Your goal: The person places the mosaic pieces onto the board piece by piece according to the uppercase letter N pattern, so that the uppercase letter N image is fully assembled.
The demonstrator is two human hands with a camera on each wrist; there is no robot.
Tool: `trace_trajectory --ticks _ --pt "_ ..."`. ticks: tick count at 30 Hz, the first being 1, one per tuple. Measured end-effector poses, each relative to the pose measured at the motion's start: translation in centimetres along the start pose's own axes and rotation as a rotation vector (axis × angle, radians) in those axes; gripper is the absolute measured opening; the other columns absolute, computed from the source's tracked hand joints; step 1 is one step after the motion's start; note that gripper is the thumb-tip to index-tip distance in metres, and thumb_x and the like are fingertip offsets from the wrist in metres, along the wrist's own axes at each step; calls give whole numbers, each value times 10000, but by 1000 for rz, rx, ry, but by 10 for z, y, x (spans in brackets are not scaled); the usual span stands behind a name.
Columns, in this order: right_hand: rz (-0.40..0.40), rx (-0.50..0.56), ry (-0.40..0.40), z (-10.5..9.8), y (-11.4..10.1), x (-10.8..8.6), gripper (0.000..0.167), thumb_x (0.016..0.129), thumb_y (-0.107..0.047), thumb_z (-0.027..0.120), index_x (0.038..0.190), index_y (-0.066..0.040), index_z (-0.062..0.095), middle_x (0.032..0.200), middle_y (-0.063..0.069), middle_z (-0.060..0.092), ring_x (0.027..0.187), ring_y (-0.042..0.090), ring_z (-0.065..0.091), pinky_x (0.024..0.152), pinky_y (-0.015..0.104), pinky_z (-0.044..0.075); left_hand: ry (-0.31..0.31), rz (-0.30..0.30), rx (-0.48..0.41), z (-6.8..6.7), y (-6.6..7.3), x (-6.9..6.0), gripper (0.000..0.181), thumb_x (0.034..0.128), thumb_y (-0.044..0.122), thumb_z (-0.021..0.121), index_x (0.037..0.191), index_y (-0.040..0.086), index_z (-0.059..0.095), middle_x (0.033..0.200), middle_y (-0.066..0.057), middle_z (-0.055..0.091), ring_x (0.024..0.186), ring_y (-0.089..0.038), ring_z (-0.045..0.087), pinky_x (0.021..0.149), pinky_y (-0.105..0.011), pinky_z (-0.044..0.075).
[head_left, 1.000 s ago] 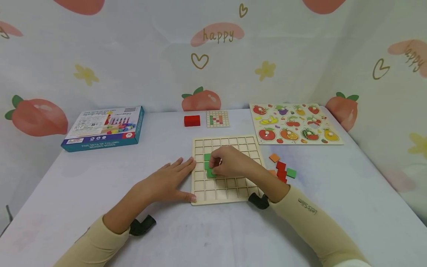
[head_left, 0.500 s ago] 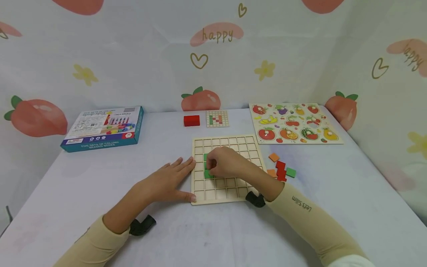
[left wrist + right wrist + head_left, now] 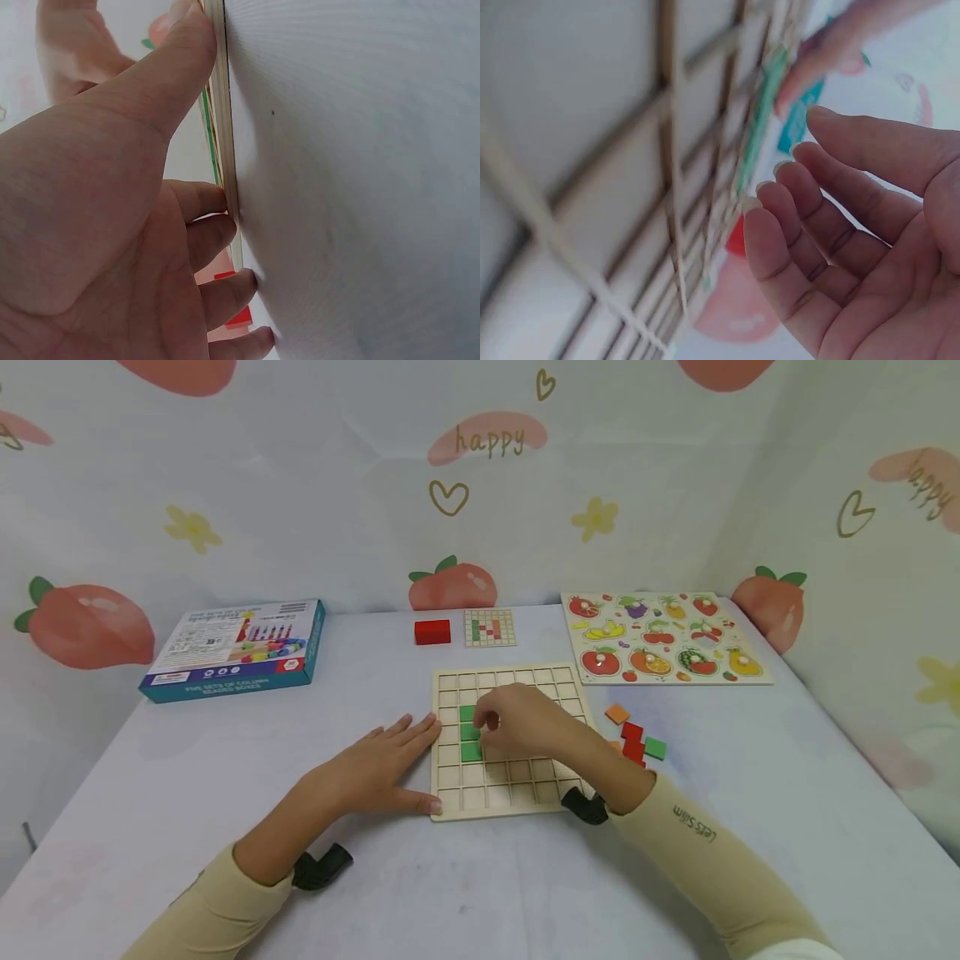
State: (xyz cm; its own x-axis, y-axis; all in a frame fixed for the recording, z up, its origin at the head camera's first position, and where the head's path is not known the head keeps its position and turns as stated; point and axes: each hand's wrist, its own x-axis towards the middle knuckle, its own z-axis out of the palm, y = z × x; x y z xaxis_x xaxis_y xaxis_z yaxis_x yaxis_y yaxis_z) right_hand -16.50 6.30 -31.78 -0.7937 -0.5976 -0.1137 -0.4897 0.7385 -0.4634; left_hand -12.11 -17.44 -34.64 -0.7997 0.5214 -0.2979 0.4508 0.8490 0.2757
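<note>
On the gridded board [image 3: 473, 798], three green tiles [image 3: 468, 732]
Left hand [image 3: 380, 768] spread at its edge; right hand [image 3: 519, 722] loosely curved above

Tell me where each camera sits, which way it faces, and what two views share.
Head: on the person's head, facing forward and down at the wooden grid board; the left hand, right hand and beige sleeves show.
Left wrist: on that wrist, facing past the left hand to the board's edge; thumb and fingers show, the right hand beyond.
Right wrist: on that wrist, facing across the board; the right hand shows, the left beyond.
Shared: head and right wrist views both show green tiles.
</note>
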Motion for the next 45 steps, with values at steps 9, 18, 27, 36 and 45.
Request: trace_trajectory --ticks 9,18,27,36,45 --pt "22 43 37 -24 30 -28 39 890 -116 745 928 -112 746 824 -50 655 804 153 591 738 328 507 3 0 17 1 1 0 1116 785 706 695 1613 139 209 1662 -41 173 1515 -350 115 1154 -614 197" --pt "126 111 42 -42 65 -66 30 899 -112 745 921 -100 727 842 -21 659 818 190 595 717 330 526 12 -4 19 1 1 -1 1120 782 720 688 1613 137 213 1661 -41 182 1513 -355 127 1158 -603 203" --pt "297 -15 -30 -60 103 -105 121 885 -194 774 948 -105 724 817 -4 618 782 196 558 657 328 509 9 1 17 1 1 0 1117 785 709 695 1612 134 214 1660 -49 186 1513 -356 127 1156 -605 203" --pt "390 -69 -129 -67 128 -118 221 822 -209 832 934 -67 705 834 9 633 785 207 569 691 377 557 4 -3 9 1 1 0 1121 779 711 697 1613 139 214 1661 -46 182 1514 -356 121 1159 -603 196" --pt "399 -57 -157 -60 132 -113 185 815 -172 837 882 -80 692 798 7 623 767 209 560 707 385 541 10 1 13 2 1 0 1123 777 723 688 1612 137 217 1661 -46 180 1514 -354 119 1158 -606 198"
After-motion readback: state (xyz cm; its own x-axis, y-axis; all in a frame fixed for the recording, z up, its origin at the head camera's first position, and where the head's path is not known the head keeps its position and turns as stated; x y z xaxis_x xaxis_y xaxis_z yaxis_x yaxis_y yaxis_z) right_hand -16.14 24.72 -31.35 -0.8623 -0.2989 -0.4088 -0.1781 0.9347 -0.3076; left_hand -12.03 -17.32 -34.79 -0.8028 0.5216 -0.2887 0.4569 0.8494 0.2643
